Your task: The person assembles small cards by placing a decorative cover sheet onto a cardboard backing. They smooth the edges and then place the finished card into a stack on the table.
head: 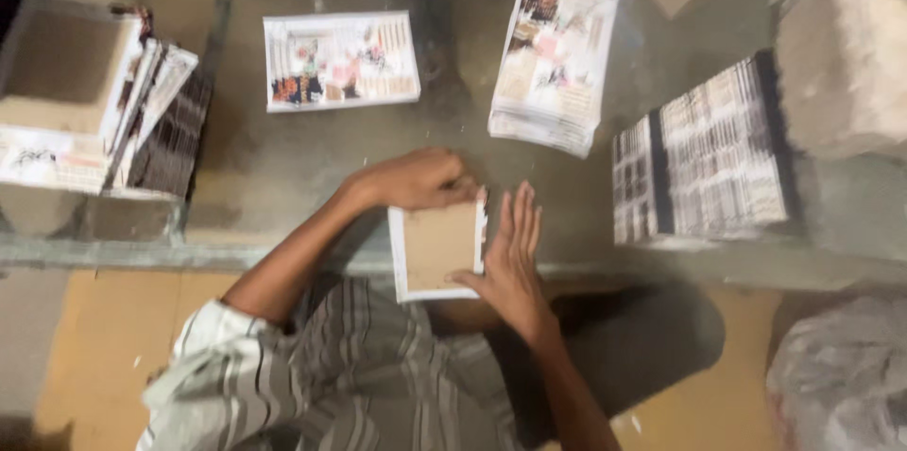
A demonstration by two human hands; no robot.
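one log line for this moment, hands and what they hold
left hand: grips card stack top edge | right hand: flat against stack's right side | printed sheet piles on table

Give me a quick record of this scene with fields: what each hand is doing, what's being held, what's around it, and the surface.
Left hand: left hand grips the top edge of the small card stack.
Right hand: right hand lies flat against the stack's right edge, fingers straight.
Held item: stack with brown top face and white edges, at the table's near edge.
Nearby: two printed sheet piles beyond, a bundled stack right, an open carton left.
Surface: grey table.
Image quality: blurred.
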